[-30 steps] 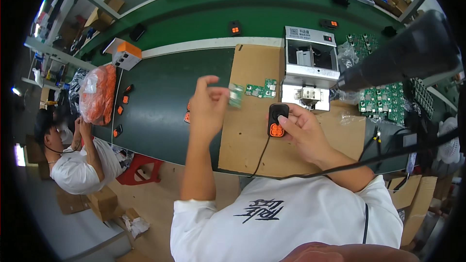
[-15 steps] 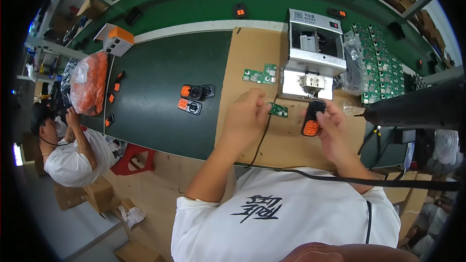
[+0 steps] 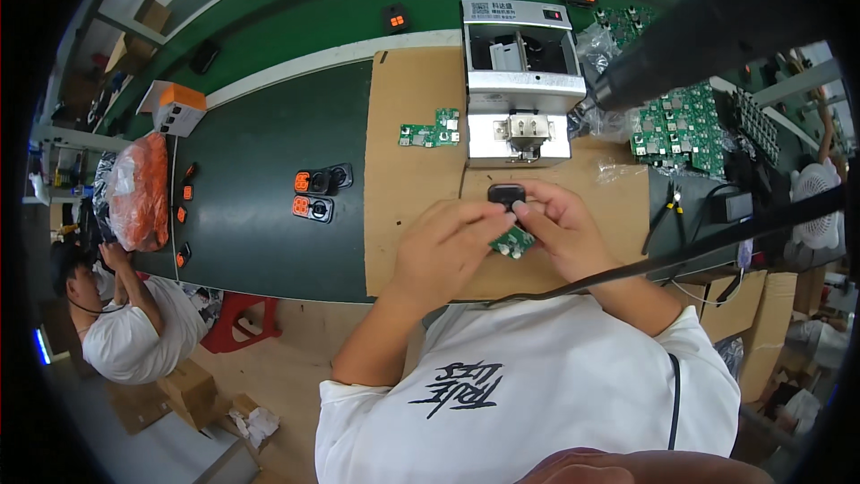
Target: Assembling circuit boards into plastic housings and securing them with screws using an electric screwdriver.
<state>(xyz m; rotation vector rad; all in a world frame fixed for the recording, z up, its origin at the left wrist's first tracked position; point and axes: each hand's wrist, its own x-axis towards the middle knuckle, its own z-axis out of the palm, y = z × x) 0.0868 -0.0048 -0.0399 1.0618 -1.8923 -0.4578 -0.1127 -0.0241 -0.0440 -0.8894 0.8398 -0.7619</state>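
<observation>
Over the cardboard sheet [image 3: 417, 81], mid-frame, it's all close, careful work!
The silver machine [image 3: 524, 81] stands upper centre; below it the left hand [image 3: 437, 253] has its fingertips bunched at a black case [image 3: 507, 191], and whether they grip, I can't tell. The right hand [image 3: 566, 231] grasps that case, thumb on top, at frame centre, and just below it a green circuit board [image 3: 512, 246] peeks out, partly hidden by fingers.
</observation>
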